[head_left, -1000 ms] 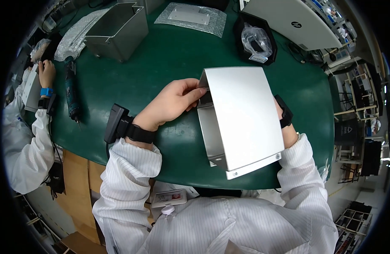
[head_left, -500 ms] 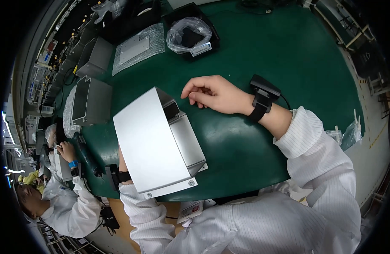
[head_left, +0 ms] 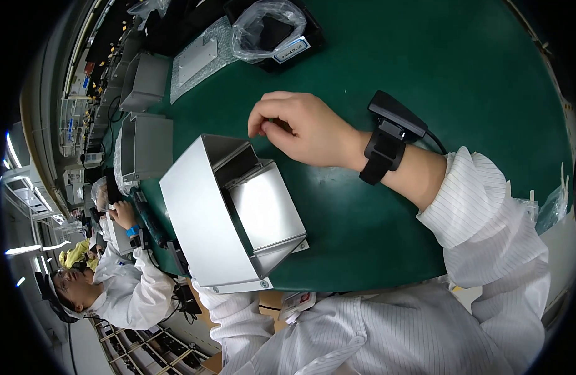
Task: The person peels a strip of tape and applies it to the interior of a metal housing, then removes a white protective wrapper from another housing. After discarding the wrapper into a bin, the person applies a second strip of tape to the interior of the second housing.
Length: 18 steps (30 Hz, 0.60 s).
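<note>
A silver sheet-metal housing [head_left: 203,215], open on its right side and with screwed flanges on its lower edge, is tilted over the near table edge. My left forearm [head_left: 235,325] goes up behind it, and the housing hides my left hand; nothing else shows holding it up. My right hand [head_left: 307,128] hovers just beyond its upper right corner, apart from it. The fingers are curled in and the thumb closes against them; whatever may be between the fingertips is too small or hidden. A black device is strapped round my right wrist [head_left: 388,147].
Two similar grey housings [head_left: 151,147] stand on the green table at the left. Farther back are a flat plate [head_left: 197,59] on bubble wrap and a black bin [head_left: 313,44] lined with a plastic bag. A co-worker [head_left: 128,294] sits at left, beside a dark handheld tool [head_left: 149,219].
The view has shifted. The housing has turned so that more of its inside shows. My right hand's fingers have drawn closer together, near the housing's upper corner.
</note>
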Available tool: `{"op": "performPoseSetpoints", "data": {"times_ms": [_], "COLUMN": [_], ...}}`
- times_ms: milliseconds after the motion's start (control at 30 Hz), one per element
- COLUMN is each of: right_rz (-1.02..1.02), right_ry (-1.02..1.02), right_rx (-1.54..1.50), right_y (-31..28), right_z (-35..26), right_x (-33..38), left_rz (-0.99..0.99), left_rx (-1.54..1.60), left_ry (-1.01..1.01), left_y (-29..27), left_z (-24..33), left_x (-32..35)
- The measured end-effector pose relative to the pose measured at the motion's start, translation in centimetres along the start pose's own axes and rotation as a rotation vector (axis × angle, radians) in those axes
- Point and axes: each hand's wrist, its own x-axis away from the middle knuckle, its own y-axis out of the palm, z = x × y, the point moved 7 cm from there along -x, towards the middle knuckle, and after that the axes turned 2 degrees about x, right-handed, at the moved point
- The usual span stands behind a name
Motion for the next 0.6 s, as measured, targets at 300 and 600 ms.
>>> {"op": "performPoseSetpoints", "data": {"times_ms": [300,600], "right_rz": [-0.131,-0.136], "right_ry": [0.255,0.351], "right_rx": [-0.214,-0.243], "right_y": [2.2,3.7], "right_z": [1.2,1.8], "right_x": [-0.7,-1.1], "left_rz": [0.074,0.122], "left_rx": [-0.018,0.027], "left_ry": [0.027,0.064], "left_y": [0.0,1.8], "left_z": [0.5,0.0], "left_x": [0.0,-0.5]}}
